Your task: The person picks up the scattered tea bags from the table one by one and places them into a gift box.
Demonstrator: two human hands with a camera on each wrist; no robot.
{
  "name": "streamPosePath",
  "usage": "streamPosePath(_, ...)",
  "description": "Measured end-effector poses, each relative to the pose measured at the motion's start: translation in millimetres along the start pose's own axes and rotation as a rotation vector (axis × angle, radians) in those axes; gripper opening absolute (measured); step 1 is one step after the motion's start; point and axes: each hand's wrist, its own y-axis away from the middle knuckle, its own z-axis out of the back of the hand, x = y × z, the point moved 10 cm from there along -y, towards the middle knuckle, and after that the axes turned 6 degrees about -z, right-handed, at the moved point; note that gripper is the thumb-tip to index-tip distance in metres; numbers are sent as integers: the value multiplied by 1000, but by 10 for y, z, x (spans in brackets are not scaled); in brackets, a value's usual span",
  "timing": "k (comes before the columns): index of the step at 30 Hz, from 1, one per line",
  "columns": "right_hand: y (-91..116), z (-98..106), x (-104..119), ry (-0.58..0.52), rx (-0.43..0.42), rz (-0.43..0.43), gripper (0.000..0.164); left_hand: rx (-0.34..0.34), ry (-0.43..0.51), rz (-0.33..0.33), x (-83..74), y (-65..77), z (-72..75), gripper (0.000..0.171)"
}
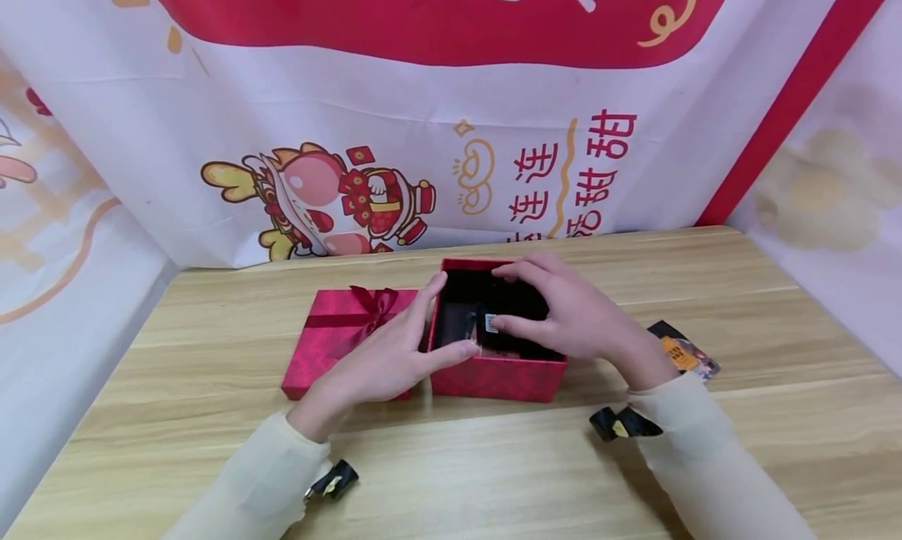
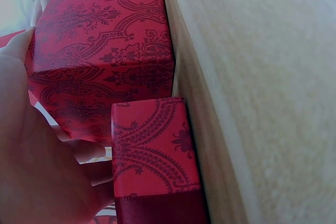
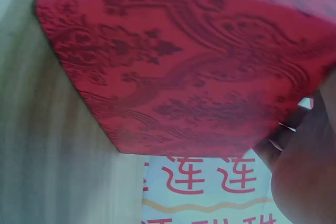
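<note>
A red patterned gift box (image 1: pixel 496 379) stands uncovered on the table, its inside black. Dark items lie in it, one bearing a white barcode label (image 1: pixel 491 323); their kinds are hard to make out. My left hand (image 1: pixel 395 348) is at the box's left side, thumb over the front rim and fingertips by the far left rim. My right hand (image 1: pixel 564 305) reaches in over the right wall, fingers spread, thumb tip at the label. Left of the box lies its red lid (image 1: pixel 331 336) with a dark red bow (image 1: pixel 377 309), beneath my left hand.
A small black and orange printed packet (image 1: pixel 680 352) lies on the wooden table (image 1: pixel 493 469), partly behind my right wrist. A printed cloth (image 1: pixel 395 102) hangs along the table's far edge. Dark bands with bows sit at both sleeve cuffs.
</note>
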Motion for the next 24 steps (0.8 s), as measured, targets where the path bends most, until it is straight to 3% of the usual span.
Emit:
streamPosePath(11, 194, 366, -314, -183, -119, -21, 58, 0, 8, -7, 3, -4, -5, 108)
streamPosePath(16, 376, 526, -533, -191, -172, -61, 61, 3, 7, -7, 5, -8, -13, 107)
streamPosePath(24, 648, 669, -964, -194, -161, -166, 61, 2, 10, 2, 9, 2, -2, 107)
